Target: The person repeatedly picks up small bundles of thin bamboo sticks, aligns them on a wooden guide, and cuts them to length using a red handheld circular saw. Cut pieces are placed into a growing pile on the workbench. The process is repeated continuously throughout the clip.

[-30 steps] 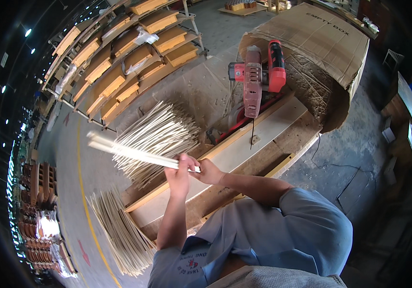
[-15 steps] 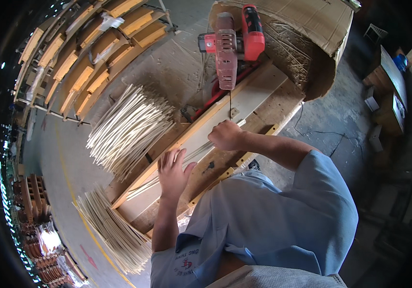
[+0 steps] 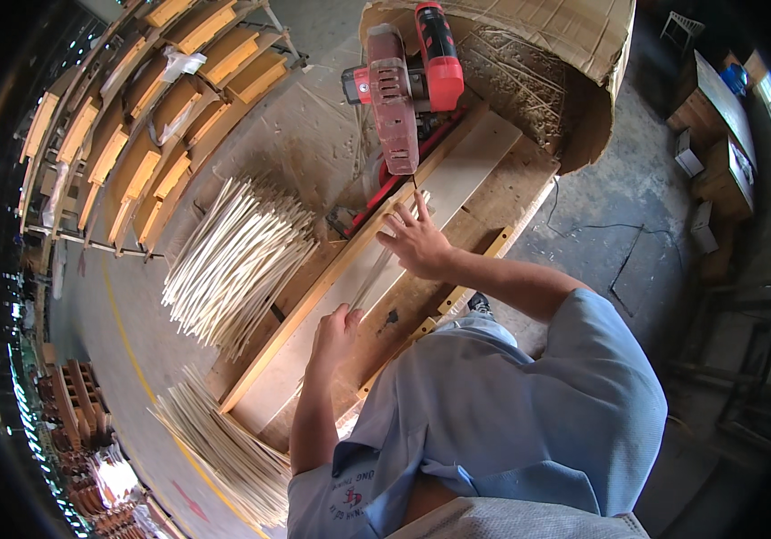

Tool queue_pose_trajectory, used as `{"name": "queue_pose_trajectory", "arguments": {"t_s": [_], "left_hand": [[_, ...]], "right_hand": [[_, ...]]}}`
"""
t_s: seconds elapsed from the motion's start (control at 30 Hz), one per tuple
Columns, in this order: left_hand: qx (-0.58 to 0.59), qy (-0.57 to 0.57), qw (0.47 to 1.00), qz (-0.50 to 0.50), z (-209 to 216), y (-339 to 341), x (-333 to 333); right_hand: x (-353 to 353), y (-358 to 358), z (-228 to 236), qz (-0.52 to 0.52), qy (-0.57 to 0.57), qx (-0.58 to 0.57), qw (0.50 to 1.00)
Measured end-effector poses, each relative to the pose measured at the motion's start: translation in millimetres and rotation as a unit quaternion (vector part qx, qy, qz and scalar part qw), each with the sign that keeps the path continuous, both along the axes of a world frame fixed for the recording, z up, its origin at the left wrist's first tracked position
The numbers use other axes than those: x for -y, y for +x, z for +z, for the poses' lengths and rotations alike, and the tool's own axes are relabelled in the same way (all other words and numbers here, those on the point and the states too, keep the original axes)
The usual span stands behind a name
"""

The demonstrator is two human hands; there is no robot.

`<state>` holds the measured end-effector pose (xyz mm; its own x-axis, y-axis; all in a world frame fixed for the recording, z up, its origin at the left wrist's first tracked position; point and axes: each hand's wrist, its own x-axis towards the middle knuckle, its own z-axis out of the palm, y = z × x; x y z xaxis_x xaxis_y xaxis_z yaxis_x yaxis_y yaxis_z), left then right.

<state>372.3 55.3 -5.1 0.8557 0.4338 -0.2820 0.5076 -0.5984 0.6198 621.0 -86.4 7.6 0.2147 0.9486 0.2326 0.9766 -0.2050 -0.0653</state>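
Far left, a tall metal rack (image 3: pixel 147 135) holds rows of orange-tan wooden parts on its shelves, bent by the lens. Below it, along the floor, lies a fanned stack of thin pale wood strips (image 3: pixel 224 445). A second, larger heap of the same pale slender wooden sticks (image 3: pixel 237 260) rests on the dusty sheet beside the workbench, its ends splayed toward the saw.

The thing in hand is a small bundle of thin pale wooden strips (image 3: pixel 375 269), lying flat and lengthwise on the long light wooden board (image 3: pixel 332 314) that forms the saw bench; the bundle runs diagonally from the left hand up to the right hand, its far end close to the blade. The left hand (image 3: pixel 336 334) lies on the bundle's near end, fingers curled loosely over it; whether they truly grip cannot be told. The right hand (image 3: pixel 417 242) presses down on the strips with fingers spread and flat, not clenched.

Just beyond the right hand stands the red and grey mitre saw (image 3: pixel 403 90), its head raised over the board. Behind it a big open brown cardboard box (image 3: pixel 574 54) holds a tangle of thin offcuts. Farther right, on the grey concrete floor, stand dark wooden furniture pieces (image 3: pixel 718 153).
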Motion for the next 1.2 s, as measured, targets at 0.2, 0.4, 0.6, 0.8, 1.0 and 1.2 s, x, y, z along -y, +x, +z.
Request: {"name": "queue_pose_trajectory", "arguments": {"t_s": [0.2, 0.4, 0.6, 0.8, 1.0, 1.2], "left_hand": [[0.004, -0.101, 0.995, -0.011, -18.1, 11.5, -28.4], [-0.079, -0.227, 0.97, 0.042, -12.0, 23.9, -44.9], [-0.089, -0.283, 0.953, 0.065, -12.2, 27.3, -47.6], [-0.049, -0.252, 0.964, 0.066, -14.1, 25.5, -44.3], [-0.024, -0.242, 0.966, 0.084, -17.0, 27.2, -45.1], [-0.019, -0.232, 0.969, 0.084, -16.2, 28.4, -46.8]], "right_hand": [[19.8, -13.1, -30.1, -0.01, 0.121, -0.166, 0.979], [20.3, -8.2, -50.6, -0.053, 0.088, -0.064, 0.993], [13.2, 0.2, -52.1, -0.053, 0.044, -0.076, 0.995], [11.0, 2.8, -55.6, -0.044, 0.068, -0.087, 0.993], [9.1, 7.2, -58.3, -0.029, 0.112, -0.099, 0.988], [8.2, 10.2, -60.0, -0.011, 0.179, -0.136, 0.974]]}}
